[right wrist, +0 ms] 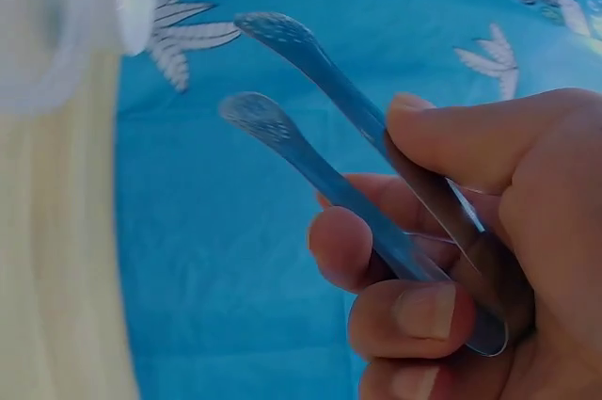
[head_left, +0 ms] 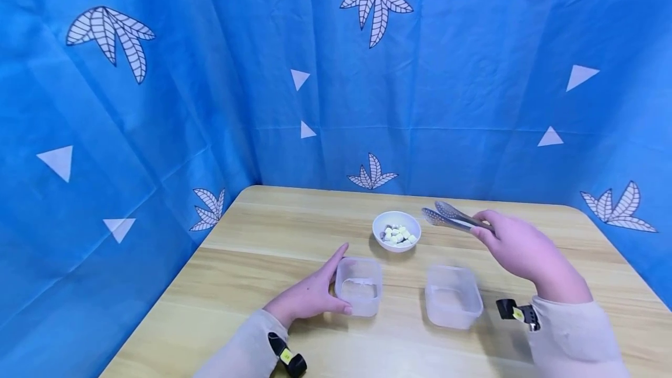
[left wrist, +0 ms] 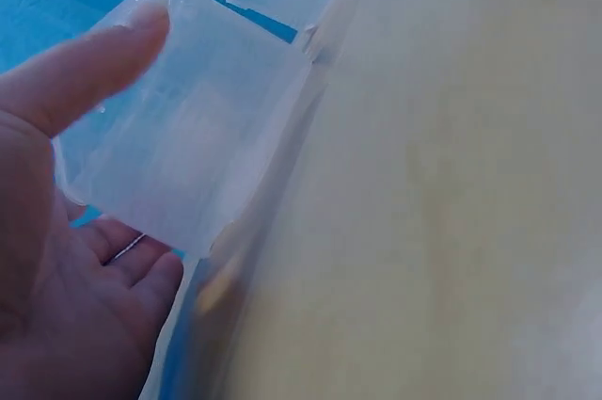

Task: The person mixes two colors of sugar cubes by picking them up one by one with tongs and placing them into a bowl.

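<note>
My left hand (head_left: 310, 296) grips a clear, square plastic container (head_left: 367, 307) on the table, thumb on the near side and fingers round the far side. In the left wrist view the thumb presses its wall while the other fingertips show at its opposite edge. My right hand (head_left: 517, 247) holds metal tongs (right wrist: 343, 188) with perforated tips, which stand apart with nothing between them. The tongs point left, just right of a white bowl (head_left: 379, 227) holding several small, pale pieces (head_left: 400, 234). Below the tongs is a second clear plastic container (head_left: 454, 315).
All of these things are on a light wood-grain table (head_left: 252, 249). A blue patterned curtain (head_left: 462, 74) hangs behind the table's far edge and along its left side. Both wrists wear straps with small black devices.
</note>
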Demonstrator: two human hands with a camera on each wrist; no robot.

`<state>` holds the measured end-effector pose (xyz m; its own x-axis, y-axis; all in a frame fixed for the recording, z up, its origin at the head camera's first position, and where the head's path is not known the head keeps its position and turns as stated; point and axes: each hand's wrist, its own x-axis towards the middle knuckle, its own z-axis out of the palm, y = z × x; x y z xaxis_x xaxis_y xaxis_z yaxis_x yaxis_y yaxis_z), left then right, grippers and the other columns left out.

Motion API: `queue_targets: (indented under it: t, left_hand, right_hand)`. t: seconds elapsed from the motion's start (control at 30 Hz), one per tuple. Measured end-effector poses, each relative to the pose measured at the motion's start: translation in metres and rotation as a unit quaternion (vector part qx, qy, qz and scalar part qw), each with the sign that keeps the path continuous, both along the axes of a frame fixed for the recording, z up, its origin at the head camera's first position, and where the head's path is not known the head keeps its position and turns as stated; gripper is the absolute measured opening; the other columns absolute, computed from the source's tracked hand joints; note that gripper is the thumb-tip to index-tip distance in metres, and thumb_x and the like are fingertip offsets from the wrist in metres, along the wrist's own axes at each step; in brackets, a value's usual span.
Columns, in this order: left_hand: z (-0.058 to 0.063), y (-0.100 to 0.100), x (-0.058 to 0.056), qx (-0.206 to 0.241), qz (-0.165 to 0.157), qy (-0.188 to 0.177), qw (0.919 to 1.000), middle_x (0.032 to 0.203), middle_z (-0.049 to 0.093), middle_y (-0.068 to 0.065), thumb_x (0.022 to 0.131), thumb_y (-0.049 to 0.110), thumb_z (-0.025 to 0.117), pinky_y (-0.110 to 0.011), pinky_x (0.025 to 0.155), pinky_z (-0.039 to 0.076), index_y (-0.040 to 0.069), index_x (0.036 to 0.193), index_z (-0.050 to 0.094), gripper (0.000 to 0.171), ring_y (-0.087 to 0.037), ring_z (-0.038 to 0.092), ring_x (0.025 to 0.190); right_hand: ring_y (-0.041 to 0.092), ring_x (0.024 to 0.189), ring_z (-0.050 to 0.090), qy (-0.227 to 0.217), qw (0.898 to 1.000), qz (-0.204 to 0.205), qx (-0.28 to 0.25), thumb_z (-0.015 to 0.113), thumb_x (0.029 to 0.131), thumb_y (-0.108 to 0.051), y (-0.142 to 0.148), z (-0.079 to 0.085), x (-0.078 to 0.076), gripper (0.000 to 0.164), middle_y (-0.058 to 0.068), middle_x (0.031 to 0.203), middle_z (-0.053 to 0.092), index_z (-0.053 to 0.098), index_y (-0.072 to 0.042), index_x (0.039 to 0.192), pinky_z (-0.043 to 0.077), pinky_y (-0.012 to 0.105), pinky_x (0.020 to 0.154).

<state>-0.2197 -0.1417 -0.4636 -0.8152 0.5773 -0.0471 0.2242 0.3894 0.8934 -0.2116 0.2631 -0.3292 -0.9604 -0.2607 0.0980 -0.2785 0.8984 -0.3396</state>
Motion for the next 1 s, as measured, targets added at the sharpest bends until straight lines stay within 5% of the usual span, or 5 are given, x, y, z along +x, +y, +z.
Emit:
queue_targets:
  t: [0.27,0.43,0.63,0.8,1.0]
  left_hand:
    - [0.008,-0.014,-0.007,0.001,-0.032,0.007,0.9995,0.167,0.019,0.002,0.080,0.034,0.087,-0.045,0.120,0.019,0.034,0.163,-0.001,0.121,-0.020,0.026,0.149]
    - [0.016,-0.025,-0.010,-0.045,0.002,0.043,0.9981,0.166,0.017,0.010,0.086,0.040,0.079,-0.053,0.119,0.018,0.031,0.164,0.006,0.107,-0.025,0.021,0.151]
    - [0.023,-0.034,-0.018,-0.100,0.060,0.111,0.9869,0.167,0.017,-0.005,0.088,0.048,0.075,-0.060,0.117,0.021,0.025,0.164,0.012,0.101,-0.032,0.018,0.151]
    - [0.026,-0.037,-0.023,-0.163,0.111,0.178,0.9640,0.165,0.021,-0.013,0.090,0.052,0.071,-0.059,0.116,0.023,0.019,0.163,0.019,0.096,-0.034,0.019,0.150]
    - [0.031,-0.041,-0.032,-0.249,0.159,0.291,0.9101,0.161,0.031,-0.016,0.093,0.060,0.063,-0.057,0.119,0.017,0.010,0.159,0.031,0.088,-0.039,0.024,0.148]
  right_hand:
    - [0.027,0.079,0.062,-0.021,0.999,-0.023,0.002,0.048,0.107,-0.023,0.027,-0.044,-0.006,0.036,0.011,0.093,0.067,0.055,0.008,0.123,0.049,0.049,0.066]
    - [0.040,0.086,0.065,-0.027,0.998,-0.054,0.016,0.048,0.106,-0.022,0.040,-0.069,-0.013,0.037,0.021,0.098,0.067,0.054,0.011,0.122,0.051,0.060,0.074]
    - [0.044,0.083,0.064,-0.067,0.992,-0.092,0.049,0.050,0.103,-0.033,0.042,-0.086,-0.019,0.044,0.022,0.092,0.066,0.062,0.008,0.109,0.051,0.064,0.071]
    - [0.028,0.067,0.057,-0.145,0.982,-0.105,0.059,0.050,0.101,-0.048,0.035,-0.094,-0.017,0.048,0.011,0.075,0.060,0.061,-0.005,0.081,0.049,0.048,0.061]
    - [0.023,0.065,0.055,-0.149,0.983,-0.091,0.061,0.042,0.101,-0.062,0.030,-0.094,-0.014,0.060,0.004,0.070,0.058,0.063,-0.014,0.074,0.045,0.042,0.060]
